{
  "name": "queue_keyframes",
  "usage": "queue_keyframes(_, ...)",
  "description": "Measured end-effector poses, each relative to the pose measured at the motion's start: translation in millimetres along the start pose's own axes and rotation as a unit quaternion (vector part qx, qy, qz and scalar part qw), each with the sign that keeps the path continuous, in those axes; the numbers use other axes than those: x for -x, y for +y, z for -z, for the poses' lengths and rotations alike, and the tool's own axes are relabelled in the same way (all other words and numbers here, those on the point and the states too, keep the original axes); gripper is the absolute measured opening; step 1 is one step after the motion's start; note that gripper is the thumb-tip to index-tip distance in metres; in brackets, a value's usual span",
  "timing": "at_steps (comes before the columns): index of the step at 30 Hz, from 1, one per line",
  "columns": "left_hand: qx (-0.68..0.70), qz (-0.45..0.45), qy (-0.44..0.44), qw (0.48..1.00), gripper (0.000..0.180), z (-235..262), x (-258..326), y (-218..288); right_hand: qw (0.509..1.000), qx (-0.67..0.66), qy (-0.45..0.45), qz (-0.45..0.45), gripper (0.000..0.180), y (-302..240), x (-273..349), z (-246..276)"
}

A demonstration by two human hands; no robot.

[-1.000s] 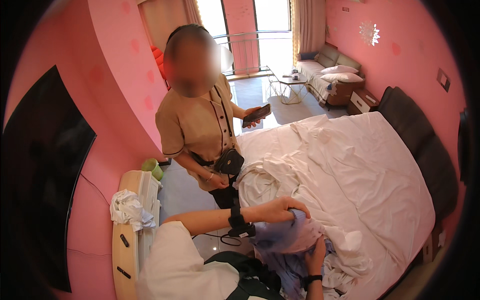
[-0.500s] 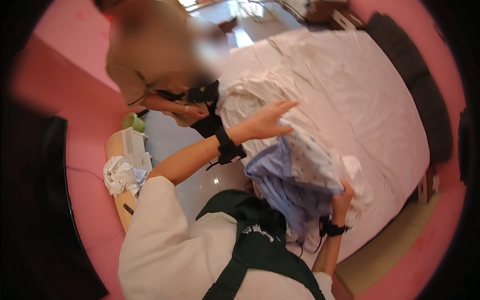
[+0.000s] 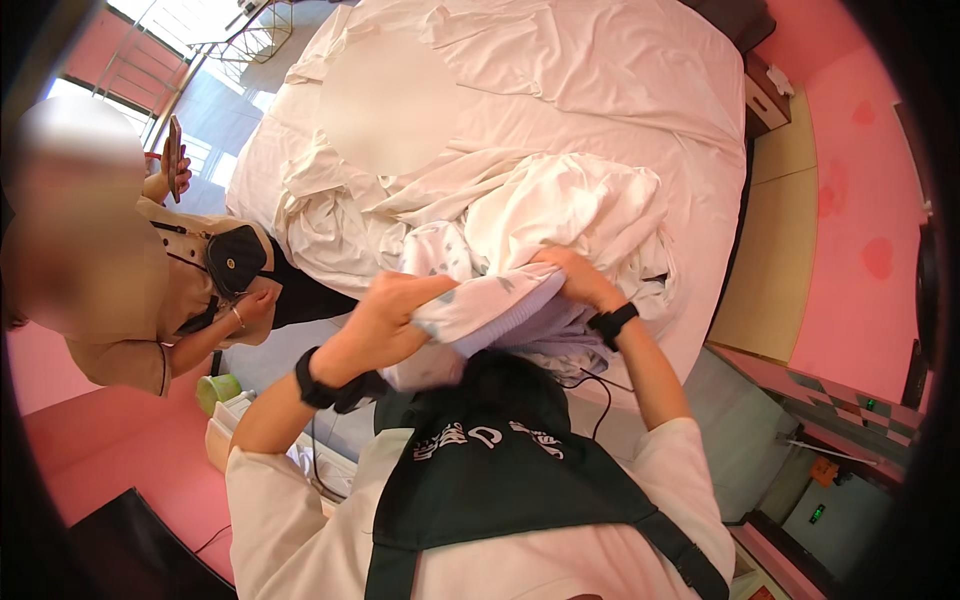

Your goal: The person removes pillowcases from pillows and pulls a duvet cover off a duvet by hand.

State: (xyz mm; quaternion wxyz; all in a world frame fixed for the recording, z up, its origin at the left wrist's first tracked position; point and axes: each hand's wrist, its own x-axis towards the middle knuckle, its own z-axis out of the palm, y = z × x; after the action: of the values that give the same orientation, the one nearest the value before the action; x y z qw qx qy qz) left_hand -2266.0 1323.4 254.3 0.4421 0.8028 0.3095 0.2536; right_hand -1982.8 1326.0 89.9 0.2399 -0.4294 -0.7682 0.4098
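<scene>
This is a bedroom: the wide white-sheeted bed (image 3: pixel 620 90) has a nightstand (image 3: pixel 763 103) beside it and pink walls (image 3: pixel 850 150) on either side.

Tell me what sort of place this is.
Most likely a bedroom: there's a large bed with rumpled white bedding heaped on it, and a small bedside cabinet close by.

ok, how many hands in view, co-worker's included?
4: the wearer's left hand and right hand, both gripping the patterned cloth; the co-worker's upper hand, holding a phone, and lower hand, near the black bag. None seem hidden.
</scene>
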Motion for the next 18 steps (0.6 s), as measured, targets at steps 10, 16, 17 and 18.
queue_keyframes(10,0.107,0.164,0.252,0.948,0.027,47,-5,-106,0.923,0.340,0.133,-0.119,0.021,61,-15,33)
queue_keyframes(16,0.563,0.205,0.390,0.700,0.019,45,-8,-164,0.983,0.120,0.137,0.011,0.026,-42,-70,-18)
queue_keyframes(17,0.601,0.172,0.362,0.691,0.020,43,-5,-177,0.984,0.096,0.139,0.060,0.026,-53,-78,-29)
queue_keyframes(18,0.606,0.173,0.356,0.689,0.020,41,-7,-179,0.995,-0.021,0.097,0.006,0.026,-81,-84,-37)
